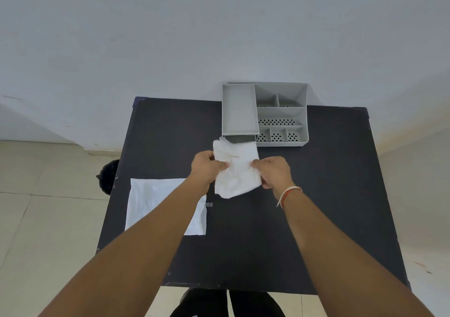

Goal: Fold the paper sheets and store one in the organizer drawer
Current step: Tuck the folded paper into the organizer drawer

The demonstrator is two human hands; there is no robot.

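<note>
A crumpled, folded white paper sheet [236, 168] is held up over the middle of the black table [316, 195]. My left hand [207, 167] pinches its left edge and my right hand [274, 171] pinches its right edge. Just behind the sheet stands the grey organizer [281, 114], with its drawer [239, 109] pulled out at the left side; the drawer looks empty. A second white sheet [155, 199] lies flat on the table's left part, partly hidden under my left forearm.
The organizer sits against the white wall at the table's far edge, with several small perforated compartments [277, 136] on its right. A dark round object [108, 175] stands on the floor beside the table's left edge. A thread bracelet is on my right wrist.
</note>
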